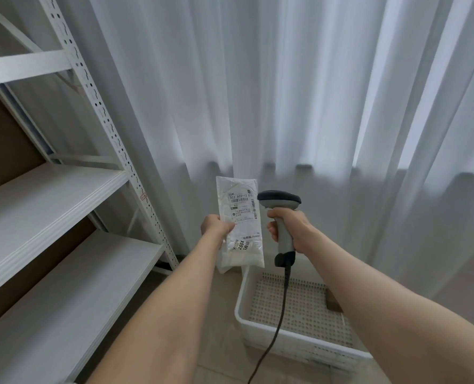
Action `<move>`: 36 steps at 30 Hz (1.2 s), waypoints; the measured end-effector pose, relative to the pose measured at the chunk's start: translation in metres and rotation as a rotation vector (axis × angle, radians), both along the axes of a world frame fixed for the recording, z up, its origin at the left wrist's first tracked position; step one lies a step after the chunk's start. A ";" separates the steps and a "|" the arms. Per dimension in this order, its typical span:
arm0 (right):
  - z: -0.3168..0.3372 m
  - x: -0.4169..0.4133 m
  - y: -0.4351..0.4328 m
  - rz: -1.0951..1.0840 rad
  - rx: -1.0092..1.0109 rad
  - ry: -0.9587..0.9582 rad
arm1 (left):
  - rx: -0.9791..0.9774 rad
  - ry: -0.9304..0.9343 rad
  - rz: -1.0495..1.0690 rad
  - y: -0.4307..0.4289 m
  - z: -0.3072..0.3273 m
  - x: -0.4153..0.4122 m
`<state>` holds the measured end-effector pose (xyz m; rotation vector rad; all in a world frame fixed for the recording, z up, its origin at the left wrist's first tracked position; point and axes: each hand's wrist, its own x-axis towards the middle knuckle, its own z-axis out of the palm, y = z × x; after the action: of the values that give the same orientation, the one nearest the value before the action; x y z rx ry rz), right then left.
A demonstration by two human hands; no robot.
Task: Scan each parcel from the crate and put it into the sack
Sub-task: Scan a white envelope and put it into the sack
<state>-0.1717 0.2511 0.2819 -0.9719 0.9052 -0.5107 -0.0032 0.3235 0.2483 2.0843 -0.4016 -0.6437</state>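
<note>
Left hand [216, 228], centre frame: fingers curled round the left edge of the parcel [240, 221], gripping it about mid-height and holding it upright, label facing the camera. Right hand [292, 228], just right of it: closed round the scanner [280, 200] grip, head level with the label and close beside the parcel's right edge. The cable [278, 328] drops toward the bottom of the frame. The parcel looks like a thin white poly bag, so probably light, limp and slick, with soft contents sagging low. Best held at a side edge, clear of the barcodes, label kept flat. The crate [241, 300] sits lower right, nearly bare, with one small brown item [333, 300] inside. Shelves [50, 195] at left, curtain [313, 92] behind. No sack in view.
</note>
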 end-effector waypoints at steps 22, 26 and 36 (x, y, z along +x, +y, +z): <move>0.033 0.002 0.034 0.188 -0.113 0.083 | 0.101 -0.115 0.008 0.030 0.006 0.011; 0.032 0.009 0.035 0.156 -0.081 0.071 | 0.090 -0.094 0.011 0.033 0.006 0.017; -0.037 0.036 0.059 -0.132 0.110 0.079 | -0.122 0.157 0.024 0.062 -0.021 0.041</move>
<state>-0.1360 0.3101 0.2452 -0.8411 1.0627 -0.5313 0.0379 0.3856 0.2270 1.9060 -0.3178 -0.7446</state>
